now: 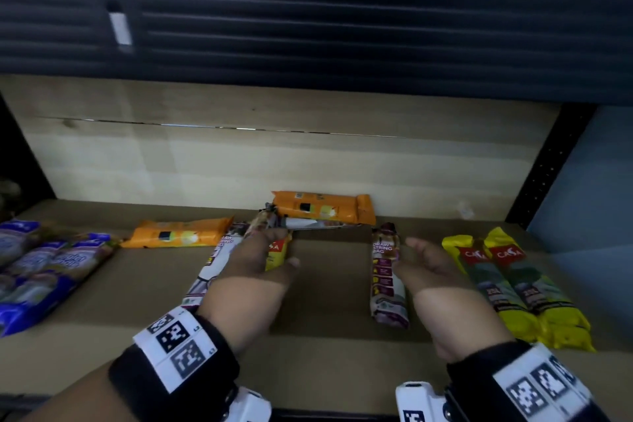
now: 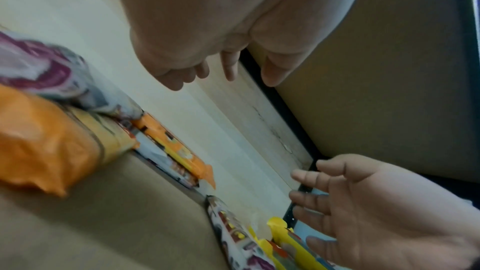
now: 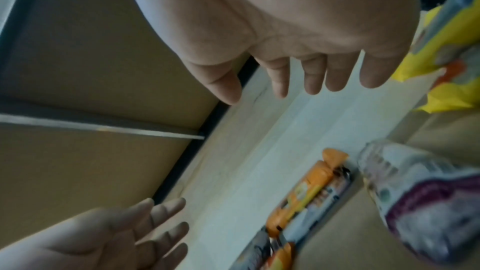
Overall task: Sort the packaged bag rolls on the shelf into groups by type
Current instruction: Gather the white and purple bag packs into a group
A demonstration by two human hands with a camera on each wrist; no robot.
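Note:
Both hands hover over the shelf (image 1: pixel 325 329), fingers straight and holding nothing. My left hand (image 1: pixel 260 259) is above a white-and-maroon drawstring pack (image 1: pixel 209 271) and a yellow pack (image 1: pixel 279 252) that it partly hides. My right hand (image 1: pixel 423 262), palm turned left, sits between another maroon drawstring pack (image 1: pixel 388 279) and two yellow packs (image 1: pixel 513 288). One orange pack (image 1: pixel 178 233) lies to the left, and a second orange pack (image 1: pixel 322 207) rests on a white pack by the back wall. The left wrist view shows my left hand (image 2: pixel 207 65) empty; the right wrist view shows my right hand (image 3: pixel 298 69) empty.
Several blue packs (image 1: pixel 44 267) lie grouped at the shelf's far left. A pale wooden back wall (image 1: pixel 274 154) closes the shelf, with a black perforated upright (image 1: pixel 548 168) at the right. Bare shelf board stretches along the front edge between my wrists.

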